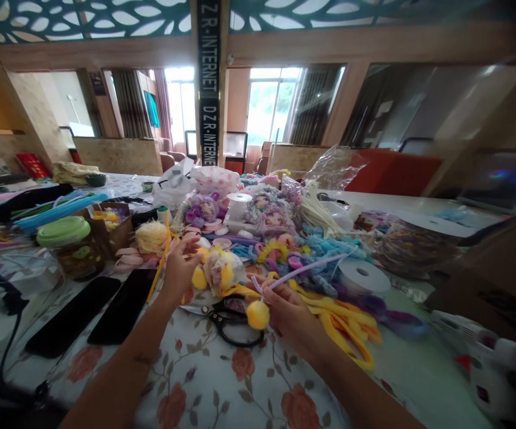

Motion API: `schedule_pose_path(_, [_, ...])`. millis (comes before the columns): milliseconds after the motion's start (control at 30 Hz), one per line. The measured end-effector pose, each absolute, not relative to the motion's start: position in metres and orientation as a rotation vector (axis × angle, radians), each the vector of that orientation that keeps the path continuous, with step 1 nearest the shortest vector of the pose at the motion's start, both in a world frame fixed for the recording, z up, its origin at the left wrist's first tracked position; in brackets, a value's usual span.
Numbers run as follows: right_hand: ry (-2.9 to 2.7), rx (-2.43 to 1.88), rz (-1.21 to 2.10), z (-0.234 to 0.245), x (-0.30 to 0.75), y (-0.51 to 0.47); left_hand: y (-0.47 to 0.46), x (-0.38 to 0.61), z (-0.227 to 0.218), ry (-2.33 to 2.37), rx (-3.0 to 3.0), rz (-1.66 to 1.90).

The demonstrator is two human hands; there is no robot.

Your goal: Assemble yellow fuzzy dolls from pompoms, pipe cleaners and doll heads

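My left hand (pixel 182 265) is raised over the table with its fingers curled round a small doll figure with yellow hair and yellow pompoms (pixel 217 271). My right hand (pixel 285 310) is closed on a purple pipe cleaner (pixel 311 266) that runs up to the right. A yellow pompom (pixel 258 314) hangs just below that hand. Black scissors (pixel 231 322) lie on the floral tablecloth (pixel 222 381) under both hands.
Yellow pipe cleaners (pixel 342 322) lie right of my hand, beside a white tape roll (pixel 363 275). Two black phones (pixel 101 313) lie at the left, near a green-lidded jar (pixel 68 244). A white glue gun (pixel 485 351) sits at the right. Dolls, ribbons and bags crowd the back.
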State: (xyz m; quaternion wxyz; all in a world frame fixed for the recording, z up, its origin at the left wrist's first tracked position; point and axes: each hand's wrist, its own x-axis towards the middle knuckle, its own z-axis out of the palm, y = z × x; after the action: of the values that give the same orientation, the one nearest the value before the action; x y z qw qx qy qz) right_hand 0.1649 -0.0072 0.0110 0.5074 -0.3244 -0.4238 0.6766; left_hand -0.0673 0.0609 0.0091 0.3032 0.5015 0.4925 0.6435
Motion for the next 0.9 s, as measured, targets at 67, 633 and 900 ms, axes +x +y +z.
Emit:
schedule_pose_path(67, [-1.026,-0.781,1.660,0.010,0.163,-0.004,0.065,-0.074,0.005,1.260,1.377,1.489])
schedule_pose_path(633, [-0.916,-0.652,1.715,0.012,0.152,0.011,0.056,-0.049,-0.002,1.039,1.333,1.313])
schedule_pose_path(900, [-0.879,-0.495,1.830,0.021,0.160,-0.005,0.043,-0.033,0.009,0.769,0.943,1.472])
